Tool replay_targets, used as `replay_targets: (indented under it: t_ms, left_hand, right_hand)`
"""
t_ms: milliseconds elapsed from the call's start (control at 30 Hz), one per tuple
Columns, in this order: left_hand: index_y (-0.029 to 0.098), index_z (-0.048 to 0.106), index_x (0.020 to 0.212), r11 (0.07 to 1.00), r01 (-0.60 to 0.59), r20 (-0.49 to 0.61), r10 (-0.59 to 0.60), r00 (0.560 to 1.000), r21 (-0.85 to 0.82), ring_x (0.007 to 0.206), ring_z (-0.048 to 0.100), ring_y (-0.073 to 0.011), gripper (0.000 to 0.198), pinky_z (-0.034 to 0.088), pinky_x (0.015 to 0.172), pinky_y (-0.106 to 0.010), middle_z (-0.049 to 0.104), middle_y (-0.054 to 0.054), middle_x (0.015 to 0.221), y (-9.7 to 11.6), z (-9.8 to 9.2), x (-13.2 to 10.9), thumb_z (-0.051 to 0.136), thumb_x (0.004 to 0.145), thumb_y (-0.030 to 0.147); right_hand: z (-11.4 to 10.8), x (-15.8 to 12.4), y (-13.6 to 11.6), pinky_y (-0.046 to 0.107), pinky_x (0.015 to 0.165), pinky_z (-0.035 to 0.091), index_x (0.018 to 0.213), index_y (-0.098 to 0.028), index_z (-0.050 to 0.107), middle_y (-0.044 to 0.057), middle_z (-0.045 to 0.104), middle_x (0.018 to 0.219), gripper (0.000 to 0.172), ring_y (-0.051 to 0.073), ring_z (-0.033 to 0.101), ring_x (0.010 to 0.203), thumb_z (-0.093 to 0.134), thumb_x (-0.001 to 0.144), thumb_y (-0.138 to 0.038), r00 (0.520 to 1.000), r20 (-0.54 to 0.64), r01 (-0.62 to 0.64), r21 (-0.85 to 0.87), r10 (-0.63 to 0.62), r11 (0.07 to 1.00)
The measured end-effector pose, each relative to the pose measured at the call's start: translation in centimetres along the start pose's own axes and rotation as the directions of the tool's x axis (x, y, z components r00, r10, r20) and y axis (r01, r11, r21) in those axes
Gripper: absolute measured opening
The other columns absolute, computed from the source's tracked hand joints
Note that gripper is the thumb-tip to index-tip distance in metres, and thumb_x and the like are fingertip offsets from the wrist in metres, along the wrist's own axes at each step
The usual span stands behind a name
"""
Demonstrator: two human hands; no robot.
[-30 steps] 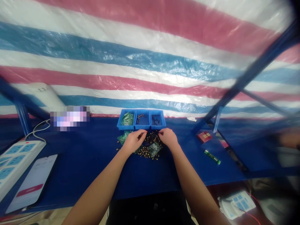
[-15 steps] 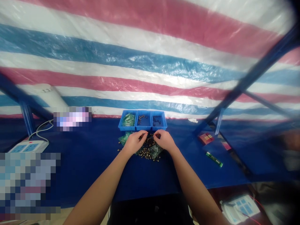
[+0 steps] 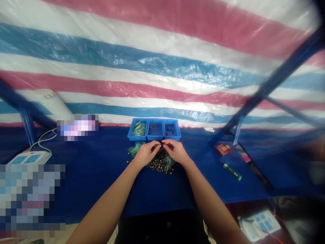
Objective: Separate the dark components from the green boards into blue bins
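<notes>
Above the heap of small brass-coloured parts [image 3: 160, 164] on the blue bench top [image 3: 96, 162], the left hand [image 3: 146, 154] and the right hand [image 3: 177, 151] now meet fingertip to fingertip. 1 second ago the hands stood apart over the heap, each pinching on its own side; half a second ago the gap had narrowed; now the thumbs and forefingers touch just beyond the heap's far edge. Both hands look pinched on something tiny between them, yet the piece itself is too small to make out, so I cannot tell what each one grips. Judging by this closing-in, 2 small pieces are probably being fitted together, a step that looks under way rather than finished.

Mixed into the heap lie a few clear green packets [image 3: 135, 148], some of them just left of it. Directly behind the heap stands a row of 3 blue bins [image 3: 154, 129]: the left one holds green packets, the middle one a few brass bits, the right one some dark parts. Well to the right of the heap lie a red box [image 3: 222, 148] and a green stick-shaped item [image 3: 232, 171]. Far to the left of the heap sits a white power strip [image 3: 29, 157] with its cable. Behind everything hangs a red, white and blue striped tarpaulin [image 3: 162, 61].

No brand, label or writing is readable anywhere; 2 patches to the left of the heap are blurred out.
</notes>
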State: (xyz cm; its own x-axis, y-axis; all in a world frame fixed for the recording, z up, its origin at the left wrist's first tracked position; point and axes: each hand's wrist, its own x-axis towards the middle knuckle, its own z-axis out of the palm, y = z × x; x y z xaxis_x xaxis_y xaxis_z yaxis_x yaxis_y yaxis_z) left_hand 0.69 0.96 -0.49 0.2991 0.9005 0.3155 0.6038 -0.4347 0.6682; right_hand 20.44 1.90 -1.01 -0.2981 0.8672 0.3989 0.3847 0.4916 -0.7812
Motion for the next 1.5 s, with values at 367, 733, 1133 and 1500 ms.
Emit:
replay_targets:
  t_ms: [367,733,1133,1500]
  left_hand:
    - [0.024,0.066,0.102,1.000,-0.002,-0.022,0.002,1.000,-0.004,0.067,0.064,-0.0147,0.029,0.047,0.064,-0.024,0.072,0.001,0.081,0.1,0.0,0.0,0.049,0.093,0.045]
    - [0.022,0.066,0.102,1.000,-0.012,-0.023,0.012,1.000,0.005,0.068,0.065,-0.0151,0.029,0.049,0.066,-0.024,0.072,-0.001,0.081,0.1,-0.1,0.0,0.046,0.095,0.043]
    - [0.023,0.061,0.103,0.998,-0.006,-0.038,0.008,0.999,0.062,0.065,0.064,-0.0152,0.032,0.046,0.061,-0.023,0.068,0.000,0.079,-0.2,0.0,0.0,0.038,0.098,0.044]
    - [0.023,0.064,0.107,0.999,-0.006,-0.053,0.008,0.999,0.041,0.068,0.065,-0.0160,0.033,0.049,0.063,-0.024,0.071,-0.001,0.081,-0.4,0.0,0.0,0.044,0.095,0.047]
  right_hand:
    - [1.1,0.0,-1.1,0.030,0.071,0.056,0.104,-0.023,0.062,0.002,0.073,0.081,0.022,0.018,0.071,0.073,0.059,0.086,-0.035,0.981,-0.039,-0.178,0.231,0.192,0.956]
    - [2.1,0.0,-0.4,0.027,0.061,0.055,0.088,-0.021,0.053,0.003,0.071,0.083,0.026,0.016,0.070,0.066,0.062,0.083,-0.045,0.950,0.023,-0.291,0.431,0.312,0.854]
    - [1.2,0.0,-0.5,0.029,0.069,0.055,0.102,-0.023,0.072,0.003,0.074,0.089,0.025,0.017,0.067,0.073,0.065,0.081,-0.035,0.981,-0.119,-0.137,0.131,0.153,0.982]
    - [1.0,0.1,-0.2,0.031,0.069,0.056,0.092,-0.022,0.076,0.004,0.075,0.086,0.020,0.019,0.069,0.072,0.067,0.079,-0.036,0.972,-0.133,-0.173,0.167,0.196,0.971]
